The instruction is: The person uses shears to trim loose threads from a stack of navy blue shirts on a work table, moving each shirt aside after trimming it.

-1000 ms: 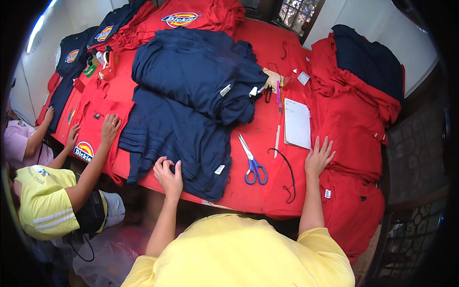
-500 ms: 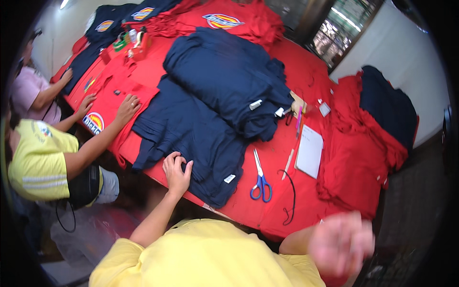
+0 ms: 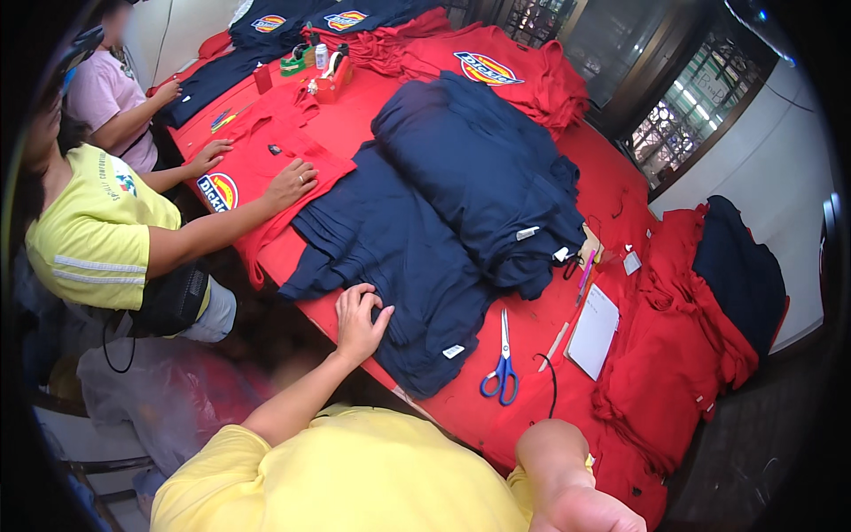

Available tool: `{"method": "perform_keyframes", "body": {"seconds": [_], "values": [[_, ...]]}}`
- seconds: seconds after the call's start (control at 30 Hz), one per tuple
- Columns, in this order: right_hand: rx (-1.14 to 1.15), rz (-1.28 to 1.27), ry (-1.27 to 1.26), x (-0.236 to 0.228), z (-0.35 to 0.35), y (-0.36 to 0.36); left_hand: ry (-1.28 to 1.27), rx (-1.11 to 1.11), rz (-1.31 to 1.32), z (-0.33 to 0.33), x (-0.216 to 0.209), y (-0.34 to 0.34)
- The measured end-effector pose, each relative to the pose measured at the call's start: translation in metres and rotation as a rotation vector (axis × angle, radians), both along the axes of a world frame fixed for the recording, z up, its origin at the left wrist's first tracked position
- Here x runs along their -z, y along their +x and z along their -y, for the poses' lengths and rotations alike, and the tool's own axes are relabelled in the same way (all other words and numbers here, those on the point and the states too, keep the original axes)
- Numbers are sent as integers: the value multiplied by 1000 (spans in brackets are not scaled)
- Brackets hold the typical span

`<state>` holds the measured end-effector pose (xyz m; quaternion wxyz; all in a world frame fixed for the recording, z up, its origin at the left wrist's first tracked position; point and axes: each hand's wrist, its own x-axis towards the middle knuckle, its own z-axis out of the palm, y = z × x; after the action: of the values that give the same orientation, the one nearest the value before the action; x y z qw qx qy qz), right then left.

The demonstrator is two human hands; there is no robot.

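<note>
My left hand (image 3: 359, 321) rests on the near edge of a spread stack of navy shirts (image 3: 403, 266), its fingers apart and slightly bent on the cloth, the thumb off to the right. A thicker folded pile of navy shirts (image 3: 479, 168) lies on the stack's far side. Near the lower edge, to the right, is my right hand (image 3: 589, 512); its fingers are cut off by the picture's border. Blue-handled scissors (image 3: 503, 363) lie on the red-covered table (image 3: 452, 395), right of the navy stack.
A notepad (image 3: 592, 332), a black cord (image 3: 553, 381) and a red garment heap (image 3: 656, 355) are on the right. At left, a co-worker in yellow (image 3: 106, 230) has both hands on a red garment (image 3: 275, 168). Behind stands a red tape dispenser (image 3: 332, 80).
My right hand has dropped from a blurred, raised position to the lower edge. My left hand stays on the navy stack. The whole view has shifted, so the table sits further right.
</note>
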<state>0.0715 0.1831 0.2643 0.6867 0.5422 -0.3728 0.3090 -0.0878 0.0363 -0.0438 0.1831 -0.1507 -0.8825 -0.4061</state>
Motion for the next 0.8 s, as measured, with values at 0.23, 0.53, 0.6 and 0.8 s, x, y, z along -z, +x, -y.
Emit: {"method": "perform_keyframes", "body": {"seconds": [0.23, 0.53, 0.6, 0.8], "values": [[12, 61, -12, 9, 11, -4, 160, -136, -206, 25, -46, -88], [-27, 82, 4, 16, 12, -22, 627, 521, 334, 208, 29, -308], [8, 115, 11, 13, 18, -20, 897, 694, 598, 181, 38, -339], [-68, 150, 7, 22, 17, -35, -704, 258, 37, 209, 28, -335]]}}
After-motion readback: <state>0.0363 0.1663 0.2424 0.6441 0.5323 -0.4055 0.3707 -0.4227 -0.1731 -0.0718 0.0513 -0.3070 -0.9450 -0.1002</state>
